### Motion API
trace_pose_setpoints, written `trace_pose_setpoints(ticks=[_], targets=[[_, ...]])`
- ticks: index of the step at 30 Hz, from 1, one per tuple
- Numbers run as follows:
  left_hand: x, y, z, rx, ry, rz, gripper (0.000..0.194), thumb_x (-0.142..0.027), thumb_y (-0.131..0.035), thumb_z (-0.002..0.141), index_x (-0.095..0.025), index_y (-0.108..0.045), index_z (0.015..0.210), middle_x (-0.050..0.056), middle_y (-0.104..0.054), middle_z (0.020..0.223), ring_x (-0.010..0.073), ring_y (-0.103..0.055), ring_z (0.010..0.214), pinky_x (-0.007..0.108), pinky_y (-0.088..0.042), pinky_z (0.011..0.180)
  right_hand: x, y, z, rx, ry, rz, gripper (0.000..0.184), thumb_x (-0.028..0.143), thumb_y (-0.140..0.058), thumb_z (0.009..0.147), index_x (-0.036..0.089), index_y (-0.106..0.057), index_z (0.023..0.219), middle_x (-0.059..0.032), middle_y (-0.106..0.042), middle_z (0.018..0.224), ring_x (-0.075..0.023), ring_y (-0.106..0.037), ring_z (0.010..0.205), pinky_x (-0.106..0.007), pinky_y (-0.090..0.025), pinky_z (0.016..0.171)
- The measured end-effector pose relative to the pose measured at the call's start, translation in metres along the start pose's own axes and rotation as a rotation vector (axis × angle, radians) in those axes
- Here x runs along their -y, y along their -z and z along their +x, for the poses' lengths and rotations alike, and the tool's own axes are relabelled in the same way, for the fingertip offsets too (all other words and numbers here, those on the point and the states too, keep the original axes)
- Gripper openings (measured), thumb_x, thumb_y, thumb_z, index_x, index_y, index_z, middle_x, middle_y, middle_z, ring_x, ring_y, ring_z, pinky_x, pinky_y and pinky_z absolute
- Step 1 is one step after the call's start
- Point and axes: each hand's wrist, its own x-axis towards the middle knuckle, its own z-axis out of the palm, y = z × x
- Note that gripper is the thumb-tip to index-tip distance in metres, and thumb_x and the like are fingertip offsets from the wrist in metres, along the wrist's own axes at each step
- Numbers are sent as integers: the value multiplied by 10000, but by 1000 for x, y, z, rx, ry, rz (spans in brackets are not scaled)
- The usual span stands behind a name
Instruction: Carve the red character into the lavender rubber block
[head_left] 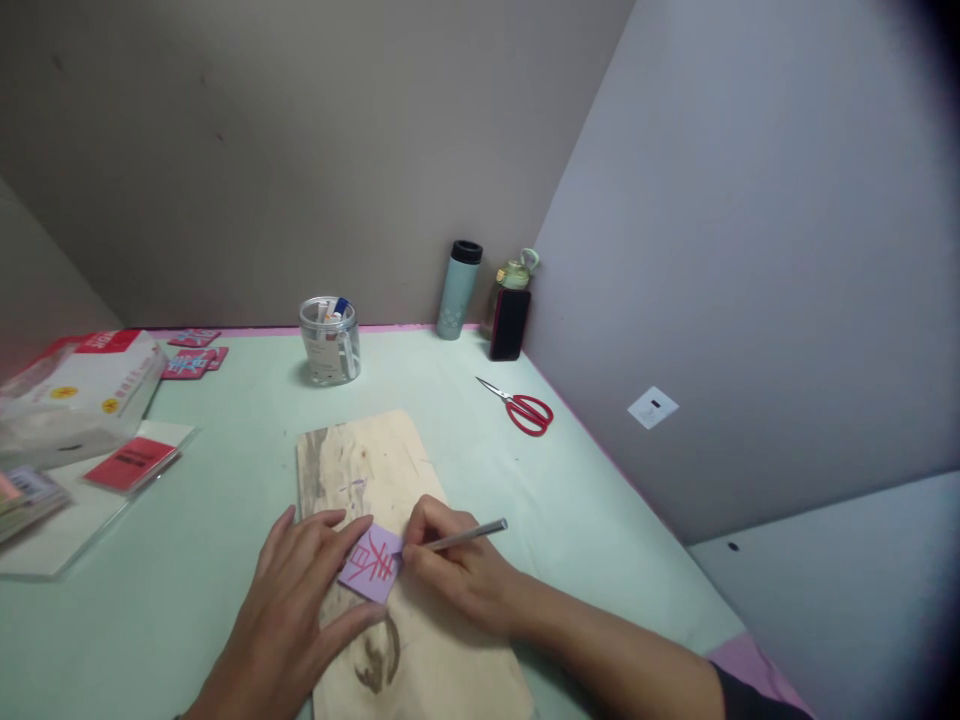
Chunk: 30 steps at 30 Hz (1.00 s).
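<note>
A small purple square [356, 574] with a red Chinese character lies on a wooden board [390, 450]. My left hand [300, 590] holds the square down, the index finger at its upper edge and the thumb at its lower edge. In my right hand [457, 570] is a slim silver pen-shaped tool [476, 533], pinched between thumb and fingers. Its front end meets the right edge of the square; fingers partly hide the tip, so I cannot tell its exact kind.
Red-handled scissors [517, 407] lie right of the board. Behind stand a clear jar [330, 342] of pens, a blue tumbler [459, 290], a green bottle [517, 272] and a phone [510, 325]. Leftward are a plastic bag [90, 385], a red packet [131, 464] and several red cards [187, 364].
</note>
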Motion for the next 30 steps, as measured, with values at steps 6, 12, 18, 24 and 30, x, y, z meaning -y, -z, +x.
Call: trace_pose_setpoints(ticks=[6,12,18,24,30], targets=[[-2,-3,0,-26,15,-18,614,-538,-718,910,-293,-501,1429,49,-684,1263,329,-605,1287,588,-308,1208,-1,0,0,3,11,-13,156,266,-581,904,215,-491,788,53,-471,675,-127,-395,623,-268,-319,597],[-5,-5,0,-23,21,-13,596,-507,-749,890,-279,-486,1374,59,-693,1226,334,-593,1280,606,-278,1218,-1,0,0,18,21,-37,166,285,-573,916,218,-481,794,54,-463,675,-128,-396,619,-268,-312,598],[-13,-7,3,-72,-21,32,569,-432,-692,920,-223,-447,1389,92,-632,1242,317,-557,1258,562,-262,1223,-1,1,0,19,25,-27,159,287,-576,909,215,-488,798,50,-466,681,-127,-399,622,-264,-320,601],[-17,-5,4,-45,-17,54,585,-281,-606,886,-192,-433,1437,127,-524,1316,330,-487,1322,591,-274,1212,-8,-1,2,25,41,42,191,313,-620,910,204,-513,796,43,-484,691,-124,-404,625,-254,-324,588],[-14,-2,5,5,6,32,637,-223,-596,849,-229,-422,1461,110,-500,1355,337,-439,1389,606,-272,1225,-7,0,2,57,49,78,205,319,-628,932,196,-534,798,39,-480,704,-125,-393,634,-257,-323,592]])
